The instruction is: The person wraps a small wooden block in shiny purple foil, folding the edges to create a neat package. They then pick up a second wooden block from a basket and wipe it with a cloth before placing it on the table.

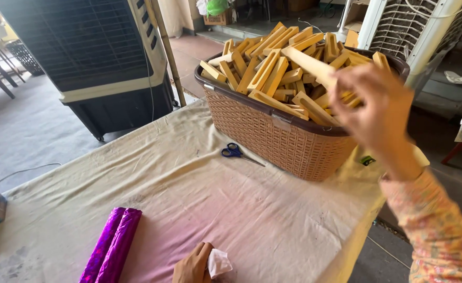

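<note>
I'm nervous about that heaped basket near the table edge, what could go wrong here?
The right hand lifts a wooden piece from the heaped basket; neighbouring pieces might slide off. The basket sits near the table edge, so a tug could tip it. The scissors lie open beside it, possibly catching a reaching hand.

Workshop, basket (273, 131) of wooden pieces (273, 73), air coolers (95, 52)

The basket (273, 131) at one o'clock is tan lattice weave with a dark brown rim, heaped with pale yellow wooden pieces (273, 68). Blue-handled scissors (234, 152) lie at twelve o'clock on the cream cloth (189, 194). At seven o'clock, the foil rolls (113, 243) are shiny magenta-purple. The right sleeve (440, 236), at four o'clock, shows a pink floral print.
</note>
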